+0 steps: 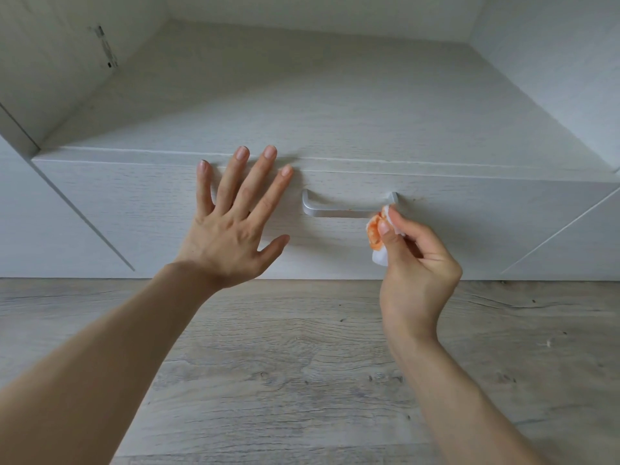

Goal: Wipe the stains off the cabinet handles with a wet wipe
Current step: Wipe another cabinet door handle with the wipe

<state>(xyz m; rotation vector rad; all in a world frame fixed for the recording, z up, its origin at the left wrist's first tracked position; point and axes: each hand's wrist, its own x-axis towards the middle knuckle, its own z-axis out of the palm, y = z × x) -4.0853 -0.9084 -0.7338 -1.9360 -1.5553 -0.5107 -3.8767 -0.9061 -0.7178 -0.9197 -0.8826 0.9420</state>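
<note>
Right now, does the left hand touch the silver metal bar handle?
Apart: head view shows white drawer front between left hand and silver metal bar handle.

Soft, cool, diffuse daylight lights the scene evenly, with no hard glare. The spread left hand [231, 226] throws faint, blurred-edged shadows just to the right of its fingers [241, 169] on the pale white wood-grain cabinet front [134, 203], which places the light to the left. The brushed silver metal bar handle [335, 213] carries a dull sheen. The open recess [302, 78] above dims toward its back. The centre is sharp: the orange smear on the white wet wipe [377, 236] in the right hand [416, 263] reads clearly. Wide-angle distortion slants the cabinet seams at both edges, and the grain of the grey wood-plank floor [302, 364] stays crisp.
</note>
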